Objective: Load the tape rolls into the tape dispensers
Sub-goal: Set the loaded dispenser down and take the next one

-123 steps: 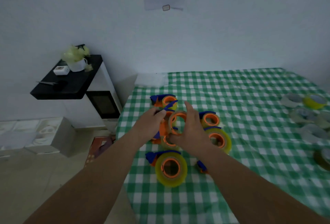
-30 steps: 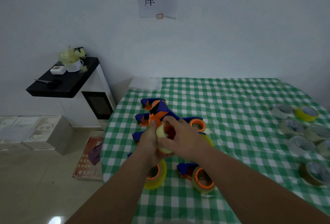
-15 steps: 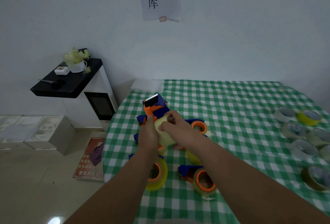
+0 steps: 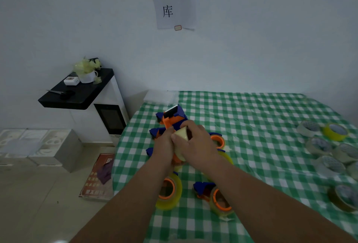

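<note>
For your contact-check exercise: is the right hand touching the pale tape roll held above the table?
Touching. The head view shows the right hand with fingers curled over the pale tape roll, thumb against its edge, no gap between them.

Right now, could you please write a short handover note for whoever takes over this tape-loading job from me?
Left hand grips the orange-and-blue dispenser, raised over the table.
Right hand holds a pale tape roll against that dispenser; whether it is seated cannot be told.
Done: two dispensers already carry rolls, one near the table edge and one beside it.
Left: finish this one, then load the other dispensers lying behind the hands. Spare rolls sit along the right of the checked cloth.
</note>
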